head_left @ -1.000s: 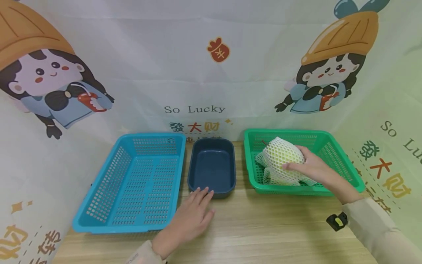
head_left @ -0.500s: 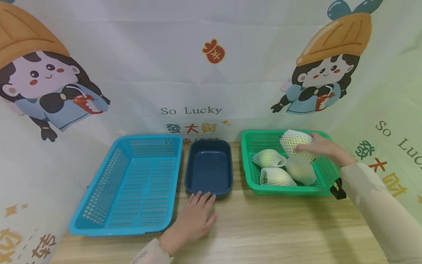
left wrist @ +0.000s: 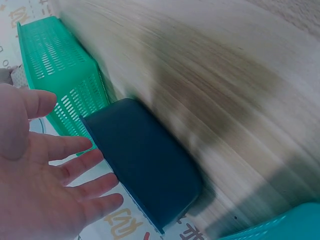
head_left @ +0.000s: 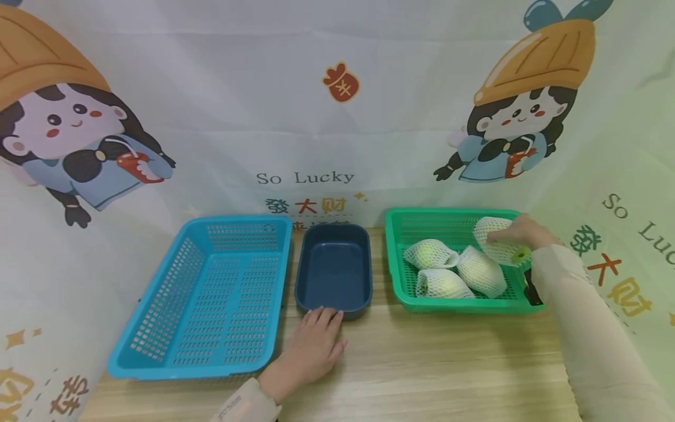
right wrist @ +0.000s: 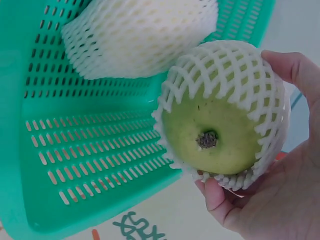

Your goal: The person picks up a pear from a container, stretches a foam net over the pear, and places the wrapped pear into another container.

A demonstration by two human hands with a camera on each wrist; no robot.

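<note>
My right hand [head_left: 529, 231] grips a green pear [right wrist: 215, 135] wrapped in a white foam net, over the right part of the green basket [head_left: 416, 302]. Its brown blossom end shows bare through the net opening in the right wrist view. Three more netted fruits lie in that basket: one at the back left [head_left: 428, 254], one in front [head_left: 445, 285] and one in the middle [head_left: 482, 272]. My left hand [head_left: 315, 343] has its fingers extended, fingertips right at the near rim of a dark blue plastic tub [left wrist: 145, 160].
A blue perforated basket [head_left: 211, 305] stands left of the tub with nothing in it. All three containers rest on a wooden tabletop [head_left: 422, 363]. A printed cloth [head_left: 401, 129] hangs behind and along both sides.
My right hand has carried the netted pear rightward, away from the other fruits, and lowered it toward the basket's right part. The left hand has stayed at the tub's rim.
</note>
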